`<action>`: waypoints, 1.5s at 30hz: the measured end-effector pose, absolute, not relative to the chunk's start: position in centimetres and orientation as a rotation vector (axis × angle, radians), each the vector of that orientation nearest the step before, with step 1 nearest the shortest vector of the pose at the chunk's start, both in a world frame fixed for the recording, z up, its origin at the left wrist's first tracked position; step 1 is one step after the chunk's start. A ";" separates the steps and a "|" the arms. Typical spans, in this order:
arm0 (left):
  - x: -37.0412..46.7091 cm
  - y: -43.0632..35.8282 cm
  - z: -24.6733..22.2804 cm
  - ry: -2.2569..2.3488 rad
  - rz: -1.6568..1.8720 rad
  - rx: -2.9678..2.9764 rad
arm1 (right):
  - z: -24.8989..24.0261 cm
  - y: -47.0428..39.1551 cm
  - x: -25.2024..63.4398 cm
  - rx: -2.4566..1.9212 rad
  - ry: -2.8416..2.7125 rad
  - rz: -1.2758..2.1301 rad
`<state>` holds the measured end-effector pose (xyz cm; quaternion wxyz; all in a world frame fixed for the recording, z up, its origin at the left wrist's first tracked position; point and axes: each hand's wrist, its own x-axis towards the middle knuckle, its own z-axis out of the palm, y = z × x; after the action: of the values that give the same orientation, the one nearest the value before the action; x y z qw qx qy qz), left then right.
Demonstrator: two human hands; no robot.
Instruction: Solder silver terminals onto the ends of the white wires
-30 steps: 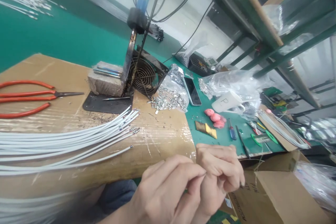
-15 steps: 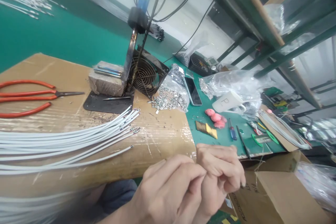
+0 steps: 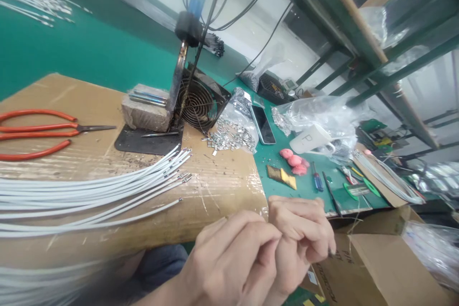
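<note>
My left hand (image 3: 233, 253) and my right hand (image 3: 299, 239) meet at the bench's front edge, fingers curled and pressed together. Whatever they pinch, if anything, is hidden between the fingers. To their left, a bundle of white cables (image 3: 118, 191) lies on cardboard, stripped or metal-tipped ends pointing right. Small metal connectors (image 3: 231, 135) are heaped beyond my hands, partly on a plastic bag. A soldering iron (image 3: 191, 24) with a blue handle stands tip down beside a grey block (image 3: 145, 114) and a round-grilled fan (image 3: 199, 100).
Orange-handled pliers (image 3: 53, 129) lie at the left. Beyond my right hand are a phone (image 3: 263, 125), a white mug (image 3: 311, 139), pink lumps (image 3: 294, 160), a sponge (image 3: 281, 177) and a screwdriver (image 3: 317, 178). An open cardboard box (image 3: 390, 263) stands lower right, under a shelf (image 3: 353, 9).
</note>
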<state>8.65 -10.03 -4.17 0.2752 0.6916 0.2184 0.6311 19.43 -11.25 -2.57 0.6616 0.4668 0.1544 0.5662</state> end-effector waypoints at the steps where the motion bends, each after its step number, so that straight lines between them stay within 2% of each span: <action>1: 8.6 -10.0 -4.2 0.588 1.689 1.848 | -2.6 -11.2 19.4 1.052 0.349 1.282; 21: 8.8 -10.3 -4.9 0.625 1.620 1.773 | -2.3 -11.1 19.4 1.024 0.324 1.295; 45: 9.0 -10.1 -3.4 0.733 1.779 1.978 | -2.5 -11.1 19.3 1.087 0.400 1.257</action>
<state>9.04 -10.11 -3.42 0.1898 0.7037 0.2607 0.6331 19.32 -11.09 -2.52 0.6564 0.4798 0.1767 0.5548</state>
